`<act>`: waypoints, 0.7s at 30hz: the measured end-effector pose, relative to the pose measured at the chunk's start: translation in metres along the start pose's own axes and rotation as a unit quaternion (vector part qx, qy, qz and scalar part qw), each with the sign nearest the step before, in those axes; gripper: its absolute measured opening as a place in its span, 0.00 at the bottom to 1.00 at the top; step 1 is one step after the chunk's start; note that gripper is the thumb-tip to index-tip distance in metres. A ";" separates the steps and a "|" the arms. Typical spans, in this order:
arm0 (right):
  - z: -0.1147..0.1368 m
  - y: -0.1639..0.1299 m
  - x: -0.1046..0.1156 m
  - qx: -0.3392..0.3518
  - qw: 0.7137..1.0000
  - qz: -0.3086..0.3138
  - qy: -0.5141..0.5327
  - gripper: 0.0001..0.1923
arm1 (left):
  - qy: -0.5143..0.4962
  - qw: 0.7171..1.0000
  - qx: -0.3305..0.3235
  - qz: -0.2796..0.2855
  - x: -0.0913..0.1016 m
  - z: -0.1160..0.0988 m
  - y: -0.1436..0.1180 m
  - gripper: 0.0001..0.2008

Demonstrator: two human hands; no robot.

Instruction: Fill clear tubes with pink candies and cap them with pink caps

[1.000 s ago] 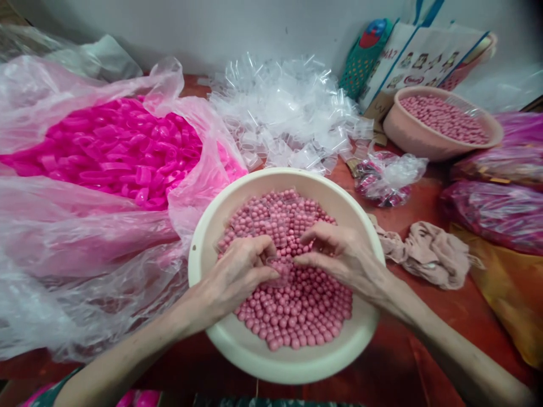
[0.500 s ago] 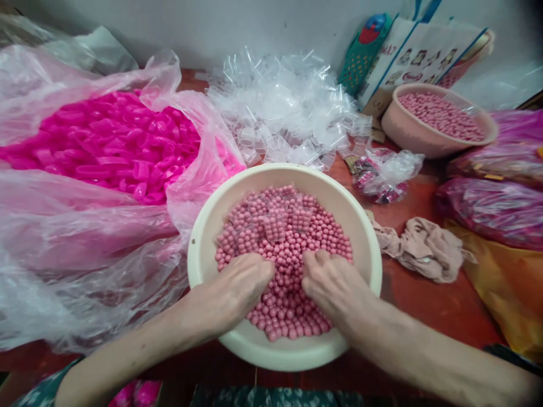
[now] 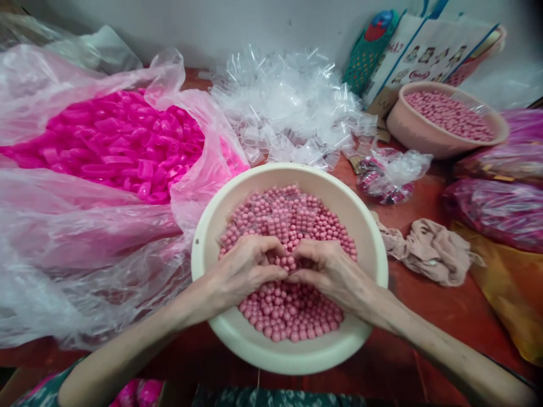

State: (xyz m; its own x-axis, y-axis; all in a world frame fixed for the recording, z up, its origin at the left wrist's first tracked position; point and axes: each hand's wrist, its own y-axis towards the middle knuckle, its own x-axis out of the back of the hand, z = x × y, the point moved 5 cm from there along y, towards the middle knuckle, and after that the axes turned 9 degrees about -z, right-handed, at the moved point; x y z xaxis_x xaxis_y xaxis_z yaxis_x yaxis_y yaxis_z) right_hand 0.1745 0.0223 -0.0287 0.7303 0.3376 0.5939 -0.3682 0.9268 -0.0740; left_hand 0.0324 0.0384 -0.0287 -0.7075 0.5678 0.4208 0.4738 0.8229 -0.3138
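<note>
Pink beads [image 3: 292, 322] lie right between left hand [image 3: 250, 263] and right hand [image 3: 335, 271], neither nearer, in a basin [image 3: 292, 364] by the surface's [image 3: 424, 316] near edge. Fingers curled inward; can't tell if they're pinching anything.

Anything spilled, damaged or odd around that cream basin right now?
No spill visible: the pink beads lie inside the cream basin. One oddity: a small dark spot breaks its otherwise plain left rim; I can't tell whether it's a hole or stain.
</note>
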 end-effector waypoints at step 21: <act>0.025 -0.006 0.014 0.126 0.989 0.057 0.045 0.09 | 0.074 0.995 -0.048 0.041 -0.004 0.000 -0.011 0.06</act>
State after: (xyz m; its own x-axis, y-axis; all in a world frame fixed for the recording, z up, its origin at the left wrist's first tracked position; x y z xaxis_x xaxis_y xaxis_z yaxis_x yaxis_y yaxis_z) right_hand 0.1723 0.0175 -0.0005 0.7199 0.4615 0.5184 -0.5750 0.8149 0.0729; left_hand 0.0297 0.0268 -0.0268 -0.5825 0.6248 0.5199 0.5805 0.7675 -0.2720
